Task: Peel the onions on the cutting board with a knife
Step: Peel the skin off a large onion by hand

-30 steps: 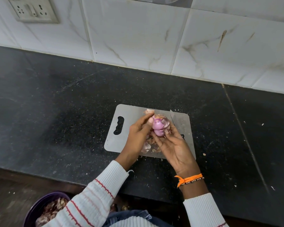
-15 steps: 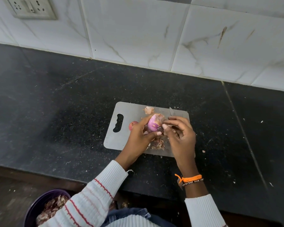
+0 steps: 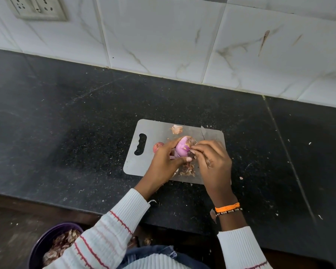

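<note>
knife point(image 3: 203, 132) mostly hidden by right hand point(image 3: 213, 162), purple bowl point(image 3: 47, 241) cut off

A home kitchen, seen at the counter.

A black speckled stone countertop point(image 3: 85, 117) runs under white marble-look wall tiles point(image 3: 163, 33), with a wall socket point(image 3: 37, 8) at the upper left of the frame. Mid-frame lies a grey cutting board point(image 3: 153, 129) strewn with onion skins point(image 3: 186, 170), and a purple bowl point(image 3: 47, 241) of peelings sits at the lower left.

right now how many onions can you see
2. One onion is half peeled, held over the cutting board by both hands. The other onion lies unpeeled behind the left hand. More may be hidden under the hands.
</note>
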`<action>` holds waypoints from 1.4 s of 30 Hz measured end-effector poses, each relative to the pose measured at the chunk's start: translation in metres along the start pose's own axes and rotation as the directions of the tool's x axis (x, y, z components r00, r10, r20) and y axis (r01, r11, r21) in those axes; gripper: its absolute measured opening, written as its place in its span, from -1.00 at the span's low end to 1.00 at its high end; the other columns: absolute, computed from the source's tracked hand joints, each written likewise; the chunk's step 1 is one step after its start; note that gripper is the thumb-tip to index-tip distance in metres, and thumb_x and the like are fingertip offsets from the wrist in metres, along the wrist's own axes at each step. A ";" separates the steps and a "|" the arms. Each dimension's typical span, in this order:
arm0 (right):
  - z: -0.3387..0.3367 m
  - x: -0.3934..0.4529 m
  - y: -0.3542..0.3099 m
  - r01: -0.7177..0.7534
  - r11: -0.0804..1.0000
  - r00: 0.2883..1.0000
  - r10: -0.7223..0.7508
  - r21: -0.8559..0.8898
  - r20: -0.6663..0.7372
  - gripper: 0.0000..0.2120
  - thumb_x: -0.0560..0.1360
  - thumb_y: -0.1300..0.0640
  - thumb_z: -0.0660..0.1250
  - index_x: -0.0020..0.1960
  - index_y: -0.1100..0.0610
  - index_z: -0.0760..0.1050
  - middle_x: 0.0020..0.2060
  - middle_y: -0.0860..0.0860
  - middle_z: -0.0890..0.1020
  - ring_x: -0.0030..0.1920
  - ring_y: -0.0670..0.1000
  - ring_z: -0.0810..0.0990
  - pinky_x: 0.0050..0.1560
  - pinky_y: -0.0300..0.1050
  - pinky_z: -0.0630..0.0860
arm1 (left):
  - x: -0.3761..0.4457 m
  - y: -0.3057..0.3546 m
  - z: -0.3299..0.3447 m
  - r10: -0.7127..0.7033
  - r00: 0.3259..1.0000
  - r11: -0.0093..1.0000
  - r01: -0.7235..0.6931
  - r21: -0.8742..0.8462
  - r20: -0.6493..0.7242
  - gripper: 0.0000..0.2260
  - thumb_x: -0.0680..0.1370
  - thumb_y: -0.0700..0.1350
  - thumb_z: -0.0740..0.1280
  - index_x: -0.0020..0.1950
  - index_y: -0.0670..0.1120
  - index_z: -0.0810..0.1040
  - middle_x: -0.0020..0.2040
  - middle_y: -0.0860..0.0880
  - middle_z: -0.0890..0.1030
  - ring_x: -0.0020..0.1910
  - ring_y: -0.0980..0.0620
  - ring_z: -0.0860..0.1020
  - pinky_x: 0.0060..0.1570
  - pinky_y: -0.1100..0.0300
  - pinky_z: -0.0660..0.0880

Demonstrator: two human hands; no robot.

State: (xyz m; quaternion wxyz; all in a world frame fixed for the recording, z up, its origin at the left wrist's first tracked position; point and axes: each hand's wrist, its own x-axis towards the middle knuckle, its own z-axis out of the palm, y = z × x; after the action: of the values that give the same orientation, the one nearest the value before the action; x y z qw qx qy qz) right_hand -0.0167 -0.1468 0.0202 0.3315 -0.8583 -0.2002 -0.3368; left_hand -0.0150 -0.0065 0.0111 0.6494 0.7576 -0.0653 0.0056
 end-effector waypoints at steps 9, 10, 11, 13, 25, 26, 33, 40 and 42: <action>0.012 -0.002 -0.005 -0.152 0.986 0.987 0.156 -0.068 0.050 -0.77 0.53 0.12 0.11 -0.08 0.22 0.48 -0.12 0.06 0.53 -0.05 -0.10 0.32 -0.09 -0.35 0.26 | 0.003 0.000 -0.001 0.010 1.000 0.999 -0.010 0.033 0.018 -0.56 0.42 -0.32 0.43 0.29 -0.13 0.50 0.09 -0.02 0.62 0.06 0.12 0.58 0.00 0.36 0.49; 0.013 -0.001 -0.005 -0.182 0.981 0.982 0.184 -0.067 0.032 -0.77 0.53 0.12 0.10 -0.07 0.22 0.47 -0.11 0.06 0.52 -0.05 -0.12 0.30 -0.11 -0.36 0.27 | 0.003 0.000 -0.001 0.008 0.999 0.999 -0.009 0.032 0.031 -0.55 0.42 -0.32 0.43 0.29 -0.12 0.49 0.09 -0.01 0.62 0.06 0.14 0.58 0.00 0.35 0.49; 0.013 0.000 -0.004 -0.212 0.975 0.977 0.214 -0.066 0.014 -0.77 0.53 0.12 0.10 -0.06 0.22 0.47 -0.10 0.06 0.51 -0.04 -0.14 0.28 -0.12 -0.37 0.27 | 0.002 0.000 -0.002 0.006 0.999 0.999 -0.007 0.031 0.042 -0.55 0.42 -0.32 0.43 0.29 -0.11 0.49 0.08 0.01 0.61 0.04 0.18 0.57 0.00 0.36 0.49; 0.013 0.001 0.000 -0.266 0.963 0.964 0.266 -0.043 -0.016 -0.79 0.52 0.14 0.11 -0.05 0.22 0.47 -0.09 0.07 0.51 -0.04 -0.14 0.28 -0.12 -0.39 0.24 | 0.001 0.000 -0.003 -0.003 0.998 1.000 0.001 0.026 0.057 -0.54 0.42 -0.33 0.43 0.30 -0.10 0.48 0.04 0.06 0.60 -0.01 0.29 0.55 -0.04 0.41 0.47; 0.011 0.004 0.001 -0.322 0.932 0.947 0.320 0.163 0.044 -0.84 0.41 0.19 0.43 -0.01 0.17 0.61 -0.05 0.02 0.55 -0.03 -0.12 0.51 -0.03 -0.46 0.40 | 0.009 -0.007 -0.003 -0.003 0.999 0.997 0.000 0.073 0.046 -0.48 0.42 -0.29 0.44 0.36 -0.08 0.45 0.16 -0.02 0.59 0.14 0.08 0.55 0.09 0.22 0.52; 0.011 0.005 0.001 -0.339 0.922 0.941 0.337 0.186 0.040 -0.83 0.37 0.24 0.47 -0.04 0.18 0.62 -0.07 0.04 0.57 -0.05 -0.19 0.51 -0.05 -0.48 0.40 | 0.010 -0.007 -0.003 0.000 0.999 0.996 -0.004 0.089 0.041 -0.48 0.42 -0.28 0.44 0.36 -0.06 0.45 0.16 -0.02 0.59 0.16 0.07 0.54 0.13 0.19 0.51; 0.019 0.004 -0.004 -0.429 0.825 0.891 0.453 0.368 0.025 -0.86 0.34 0.30 0.50 -0.17 0.18 0.56 -0.17 0.01 0.57 -0.11 -0.26 0.54 -0.13 -0.48 0.42 | 0.008 -0.005 -0.002 0.063 0.998 0.977 -0.065 0.202 0.015 -0.50 0.42 -0.25 0.45 0.32 0.00 0.46 0.04 0.00 0.56 0.05 0.14 0.50 0.05 0.37 0.42; 0.027 0.004 -0.002 -0.432 0.821 0.883 0.470 0.374 -0.013 -0.89 0.45 0.30 0.39 -0.24 0.22 0.50 -0.22 0.03 0.53 -0.16 -0.23 0.49 -0.14 -0.46 0.38 | 0.010 -0.005 -0.002 0.095 0.995 0.960 -0.099 0.260 0.028 -0.52 0.41 -0.22 0.46 0.31 -0.02 0.48 0.00 0.05 0.56 0.02 0.07 0.50 0.05 0.35 0.39; 0.028 0.004 0.000 -0.449 0.824 0.873 0.487 0.346 -0.026 -0.87 0.47 0.28 0.37 -0.23 0.22 0.48 -0.23 0.04 0.53 -0.18 -0.17 0.49 -0.16 -0.42 0.38 | 0.011 -0.006 0.000 0.108 0.994 0.949 -0.114 0.295 0.034 -0.52 0.41 -0.20 0.47 0.30 -0.03 0.49 0.02 0.01 0.58 -0.01 0.11 0.49 0.01 0.53 0.27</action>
State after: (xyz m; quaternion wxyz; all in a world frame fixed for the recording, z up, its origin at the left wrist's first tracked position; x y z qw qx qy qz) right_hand -0.0011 -0.1261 0.0075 0.5532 -0.7929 -0.0177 -0.2550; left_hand -0.0038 -0.0068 0.0067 0.5263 0.8417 -0.1120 0.0451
